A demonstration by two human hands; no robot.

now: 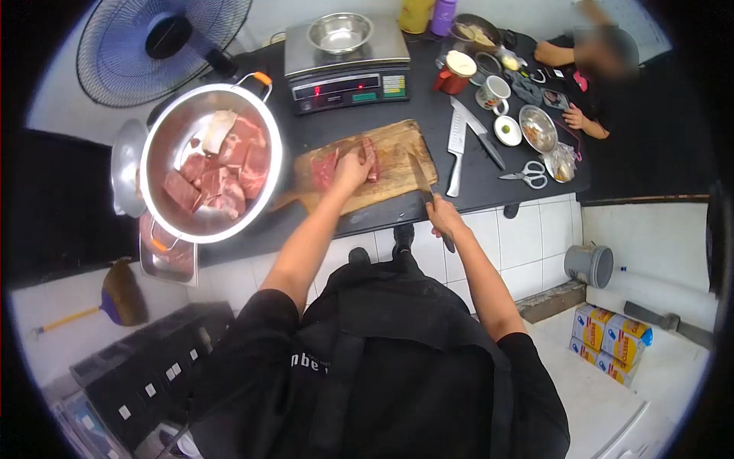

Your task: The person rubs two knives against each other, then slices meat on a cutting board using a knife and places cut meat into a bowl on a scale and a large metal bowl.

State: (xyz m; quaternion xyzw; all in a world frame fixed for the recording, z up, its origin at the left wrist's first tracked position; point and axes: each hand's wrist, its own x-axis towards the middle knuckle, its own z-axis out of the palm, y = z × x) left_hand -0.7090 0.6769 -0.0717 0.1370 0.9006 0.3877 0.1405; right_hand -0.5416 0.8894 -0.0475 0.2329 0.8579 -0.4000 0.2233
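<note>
Meat (pixel 372 164) on board (pixel 401 139), left hand (pixel 352 170) fingers clamped on it. Right hand (pixel 446 216) fingers wrapped round knife (pixel 420 179), blade near. Risk: soft meat slips, exposing left fingertips to the blade.

At ten o'clock a round pot of smooth, shiny silver metal (pixel 267 180) with glossy orange handle grips (pixel 262 79), at twelve a rectangular board of worn, matt brown wood (pixel 397 149), on a matt black surface (pixel 252 256).
</note>
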